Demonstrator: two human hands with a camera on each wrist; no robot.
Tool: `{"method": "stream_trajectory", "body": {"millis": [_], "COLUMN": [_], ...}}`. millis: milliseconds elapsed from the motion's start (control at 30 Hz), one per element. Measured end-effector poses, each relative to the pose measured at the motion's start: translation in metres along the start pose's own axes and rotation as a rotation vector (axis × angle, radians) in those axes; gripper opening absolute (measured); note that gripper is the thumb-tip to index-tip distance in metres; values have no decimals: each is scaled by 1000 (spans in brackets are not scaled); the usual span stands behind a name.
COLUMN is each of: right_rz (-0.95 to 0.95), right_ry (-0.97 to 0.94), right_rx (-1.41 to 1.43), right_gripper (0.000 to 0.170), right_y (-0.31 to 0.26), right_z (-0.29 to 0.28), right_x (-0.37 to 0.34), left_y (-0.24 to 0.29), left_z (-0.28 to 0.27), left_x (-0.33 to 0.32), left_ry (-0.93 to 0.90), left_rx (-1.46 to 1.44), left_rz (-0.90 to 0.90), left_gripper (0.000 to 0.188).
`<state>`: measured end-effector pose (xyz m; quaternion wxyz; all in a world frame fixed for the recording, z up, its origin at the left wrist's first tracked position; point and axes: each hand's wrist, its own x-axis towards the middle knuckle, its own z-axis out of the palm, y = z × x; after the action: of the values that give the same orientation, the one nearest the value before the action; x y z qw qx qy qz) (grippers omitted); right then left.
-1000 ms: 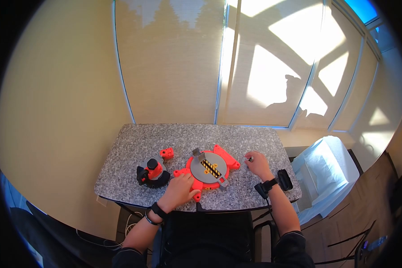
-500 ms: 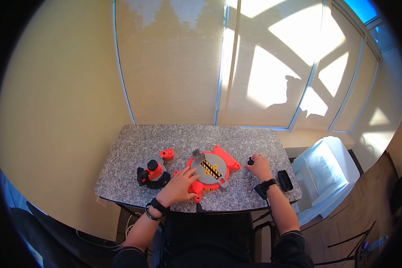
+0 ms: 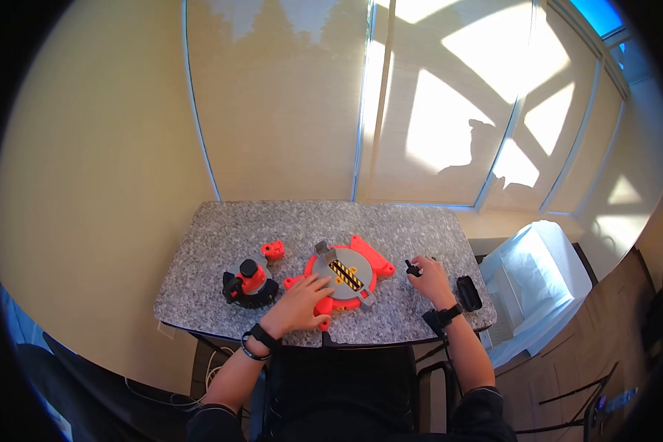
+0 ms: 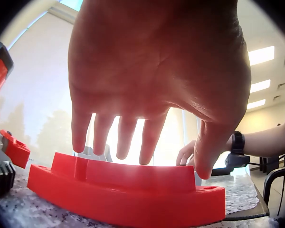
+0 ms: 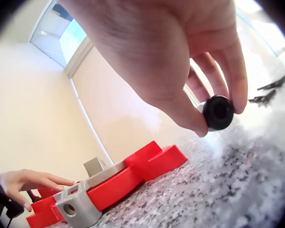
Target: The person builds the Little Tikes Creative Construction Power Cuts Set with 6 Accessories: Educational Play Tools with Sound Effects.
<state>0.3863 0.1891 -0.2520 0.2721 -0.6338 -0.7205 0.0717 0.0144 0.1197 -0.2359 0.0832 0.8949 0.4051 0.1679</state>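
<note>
A red base with a round grey turntable point(image 3: 344, 267) lies flat on the table; a yellow-and-black striped label crosses its top. Over the base's near left side spreads my left hand point(image 3: 300, 303), its fingers fairly straight. In the left wrist view, the fingertips are right at the top edge of the red base point(image 4: 128, 197). To the right of the base, my right hand point(image 3: 430, 280) pinches a small black cylinder point(image 5: 218, 113) between thumb and fingers. Its round end, with a dark hollow, faces the right wrist camera.
Left of the base stands a red, grey and black saw-like part point(image 3: 250, 283), with a small red block point(image 3: 272, 250) behind it. An oblong black case point(image 3: 468, 293) lies near the table's right edge. Small dark pieces point(image 5: 270, 84) lie beyond my right hand.
My left hand has shifted slightly right and its fingers have spread over the base. The right hand has turned and moved slightly, bringing the black cylinder into clearer view.
</note>
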Motion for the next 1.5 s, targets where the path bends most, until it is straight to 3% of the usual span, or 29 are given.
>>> {"method": "stream_trajectory", "body": {"millis": [167,333,433,833,1500], "right_rz": [-44,-203,-179,-222,-260], "right_ry": [-47,-89,-214,-301,-281], "right_rx": [47,204,174,224,210], "right_gripper": [33,34,33,40,42], "right_y": [-28,-31,-37,-54,-53], "right_z": [-22,-16,-18,-9,6], "right_x": [-22,-40,-48,-73,-82], "left_y": [3,2,3,2,3], "left_z": [4,5,5,5,5], "left_x": [0,1,2,2,3], "left_ry": [3,-10,-5,-12,-1], "left_rx": [-6,10,-1,-33,-12], "left_rz": [5,2,4,3,1], "left_gripper": [65,63,63,64,62]}}
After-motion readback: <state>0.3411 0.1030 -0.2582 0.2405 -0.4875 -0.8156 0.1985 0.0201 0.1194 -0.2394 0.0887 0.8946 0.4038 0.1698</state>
